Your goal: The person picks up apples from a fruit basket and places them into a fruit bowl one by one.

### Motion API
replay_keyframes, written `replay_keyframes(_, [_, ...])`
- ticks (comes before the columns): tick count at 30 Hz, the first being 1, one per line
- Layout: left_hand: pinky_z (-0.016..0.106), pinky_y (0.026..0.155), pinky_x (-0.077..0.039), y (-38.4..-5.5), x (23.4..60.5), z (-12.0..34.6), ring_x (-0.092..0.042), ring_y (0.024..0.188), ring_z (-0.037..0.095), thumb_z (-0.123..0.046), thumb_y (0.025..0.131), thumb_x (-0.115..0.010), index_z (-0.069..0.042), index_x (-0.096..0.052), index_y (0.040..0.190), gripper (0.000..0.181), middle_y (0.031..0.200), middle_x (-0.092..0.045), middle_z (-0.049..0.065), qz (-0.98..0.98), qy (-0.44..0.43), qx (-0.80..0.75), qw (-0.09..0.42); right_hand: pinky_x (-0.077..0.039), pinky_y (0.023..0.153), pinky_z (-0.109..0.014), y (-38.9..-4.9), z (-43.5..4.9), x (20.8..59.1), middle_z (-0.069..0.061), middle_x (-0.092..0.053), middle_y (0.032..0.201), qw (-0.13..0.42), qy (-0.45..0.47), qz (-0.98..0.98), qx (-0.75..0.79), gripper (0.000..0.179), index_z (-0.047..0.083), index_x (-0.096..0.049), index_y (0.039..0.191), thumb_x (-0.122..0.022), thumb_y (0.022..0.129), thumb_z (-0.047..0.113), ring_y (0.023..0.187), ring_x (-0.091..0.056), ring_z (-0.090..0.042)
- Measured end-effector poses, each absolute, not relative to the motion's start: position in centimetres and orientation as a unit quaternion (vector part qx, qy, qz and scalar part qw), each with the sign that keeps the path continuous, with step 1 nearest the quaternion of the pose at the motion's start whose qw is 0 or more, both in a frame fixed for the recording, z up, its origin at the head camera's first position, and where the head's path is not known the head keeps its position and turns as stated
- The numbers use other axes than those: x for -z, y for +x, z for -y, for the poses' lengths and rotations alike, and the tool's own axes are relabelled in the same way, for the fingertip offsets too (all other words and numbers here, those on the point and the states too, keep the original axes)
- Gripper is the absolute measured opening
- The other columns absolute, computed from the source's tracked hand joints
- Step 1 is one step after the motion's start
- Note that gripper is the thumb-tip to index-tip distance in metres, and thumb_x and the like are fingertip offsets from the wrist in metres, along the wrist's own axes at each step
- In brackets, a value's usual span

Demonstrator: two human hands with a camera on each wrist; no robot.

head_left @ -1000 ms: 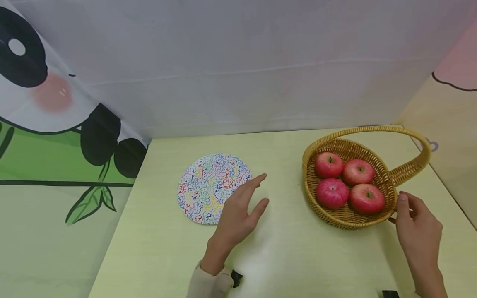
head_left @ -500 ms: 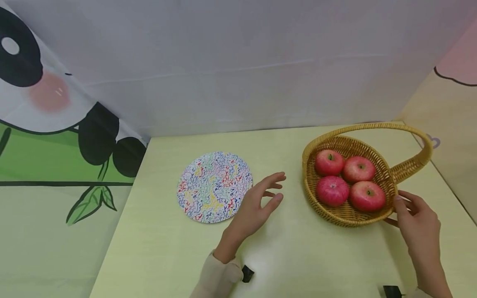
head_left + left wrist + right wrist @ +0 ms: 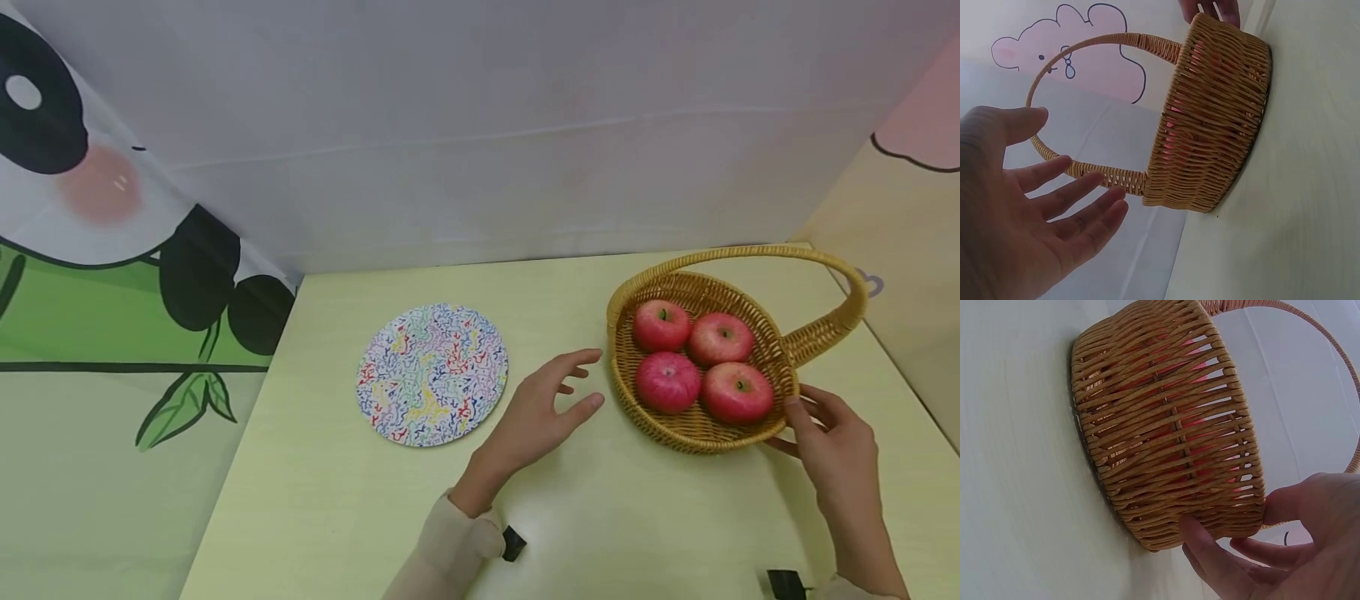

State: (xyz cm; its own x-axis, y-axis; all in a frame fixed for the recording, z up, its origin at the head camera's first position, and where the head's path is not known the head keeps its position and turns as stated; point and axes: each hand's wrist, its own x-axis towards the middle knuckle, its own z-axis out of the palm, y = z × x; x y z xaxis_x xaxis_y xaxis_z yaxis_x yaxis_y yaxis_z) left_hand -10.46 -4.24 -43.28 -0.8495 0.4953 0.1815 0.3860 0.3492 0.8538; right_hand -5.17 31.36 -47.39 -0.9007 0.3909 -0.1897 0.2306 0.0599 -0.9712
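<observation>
A round wicker basket [image 3: 693, 437] with a tall arched handle stands on the right of the table, holding several red apples [image 3: 738, 393]. My right hand [image 3: 843, 454] holds the basket's right side, with the thumb at the rim and fingers against the outer wall; the right wrist view shows the fingertips [image 3: 1197, 531] on the weave. My left hand [image 3: 536, 417] hovers left of the basket, palm turned toward it, fingers loosely spread and holding nothing. In the left wrist view the left hand [image 3: 1041, 194] is apart from the basket wall [image 3: 1210, 125].
A round board [image 3: 431, 375] with multicoloured squiggles lies left of my left hand on the pale yellow table [image 3: 300, 500]. A white cloth wall [image 3: 480, 192] rises behind the table, and a printed cartoon wall [image 3: 90, 333] stands at the left.
My left hand has moved right, from over the board to near the basket's left side. My right hand stays at the basket's right side, shifted slightly. The basket and apples have not visibly moved.
</observation>
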Motion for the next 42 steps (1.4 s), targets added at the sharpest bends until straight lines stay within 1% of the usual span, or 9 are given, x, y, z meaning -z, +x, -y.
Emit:
replay_keyframes(4, [0.034,0.104,-0.056,-10.7,42.9,3.4,-0.060,0.132,0.018,-0.034,0.102,-0.067,-0.023,-0.049,0.154,0.056,0.153,-0.056,-0.005,-0.841,0.256,-0.472,0.063,-0.061,0.056,-0.025,-5.2,-31.4,47.5,0.020,-0.068,0.094,0.066,-0.211,0.700,-0.680,0.031,0.007,-0.059,0.133,-0.063,0.104,0.016,0.074,-0.071,0.002])
replay_keyframes(11, [0.029,0.101,-0.056,-11.2,42.4,1.7,-0.060,0.130,0.017,-0.030,0.100,-0.070,-0.023,-0.050,0.153,0.057,0.152,-0.057,-0.003,-0.841,0.261,-0.469,0.068,-0.061,0.055,-0.025,-5.1,-31.3,47.8,0.018,-0.067,0.096,0.075,-0.214,0.687,-0.690,0.029,0.009,-0.059,0.131,-0.064,0.103,0.016,0.077,-0.069,0.003])
replay_keyframes(14, [0.026,0.100,-0.056,-11.5,42.1,1.0,-0.060,0.128,0.018,-0.029,0.100,-0.071,-0.022,-0.051,0.153,0.056,0.150,-0.057,-0.004,-0.836,0.268,-0.473,0.072,-0.061,0.055,-0.024,-5.0,-31.2,47.9,0.017,-0.066,0.096,0.077,-0.218,0.690,-0.685,0.032,0.008,-0.058,0.134,-0.063,0.104,0.016,0.076,-0.068,0.003])
replay_keyframes(17, [0.024,0.099,-0.055,-11.7,41.9,0.3,-0.058,0.127,0.016,-0.030,0.100,-0.071,-0.023,-0.051,0.152,0.056,0.149,-0.057,-0.006,-0.835,0.269,-0.473,0.078,-0.061,0.056,-0.023,-4.9,-31.0,48.0,0.015,-0.063,0.097,0.077,-0.225,0.698,-0.676,0.038,0.004,-0.056,0.140,-0.062,0.105,0.017,0.076,-0.068,0.004])
replay_keyframes(20, [0.025,0.099,-0.055,-11.9,41.9,-0.4,-0.058,0.125,0.015,-0.031,0.100,-0.071,-0.023,-0.051,0.152,0.056,0.151,-0.056,-0.004,-0.837,0.267,-0.469,0.087,-0.061,0.056,-0.022,-5.0,-30.8,47.9,0.014,-0.062,0.099,0.076,-0.229,0.704,-0.668,0.044,0.001,-0.053,0.144,-0.061,0.105,0.019,0.075,-0.067,0.004])
replay_keyframes(26, [0.031,0.112,-0.049,-12.2,41.8,-1.9,-0.054,0.139,0.018,-0.032,0.100,-0.069,-0.020,-0.048,0.153,0.058,0.154,-0.055,-0.001,-0.856,0.258,-0.436,0.103,-0.060,0.058,-0.020,-4.9,-30.5,47.9,0.017,-0.057,0.103,0.069,-0.237,0.746,-0.619,0.055,-0.004,-0.044,0.154,-0.056,0.107,0.023,0.078,-0.065,0.007])
replay_keyframes(28, [0.034,0.116,-0.047,-12.3,41.5,-2.3,-0.052,0.143,0.018,-0.031,0.100,-0.069,-0.019,-0.048,0.153,0.059,0.153,-0.055,-0.001,-0.864,0.248,-0.425,0.103,-0.060,0.059,-0.019,-4.9,-30.4,47.9,0.019,-0.055,0.104,0.067,-0.239,0.766,-0.593,0.056,-0.004,-0.042,0.155,-0.053,0.108,0.025,0.080,-0.064,0.009])
replay_keyframes(33, [0.034,0.116,-0.047,-12.5,40.7,-3.3,-0.053,0.142,0.017,-0.030,0.099,-0.068,-0.016,-0.050,0.152,0.058,0.151,-0.057,0.000,-0.881,0.224,-0.405,0.096,-0.060,0.061,-0.018,-4.9,-30.2,48.1,0.022,-0.052,0.106,0.064,-0.239,0.790,-0.560,0.056,-0.005,-0.040,0.155,-0.050,0.109,0.026,0.081,-0.062,0.012])
replay_keyframes(42, [0.032,0.112,-0.050,-13.5,40.2,-5.4,-0.052,0.142,0.017,-0.035,0.099,-0.067,-0.010,-0.042,0.157,0.068,0.155,-0.053,0.002,-0.904,0.223,-0.333,0.152,-0.061,0.062,-0.018,-4.9,-30.0,47.9,0.019,-0.050,0.109,0.071,-0.233,0.809,-0.536,0.059,-0.005,-0.040,0.156,-0.048,0.109,0.032,0.083,-0.060,0.012])
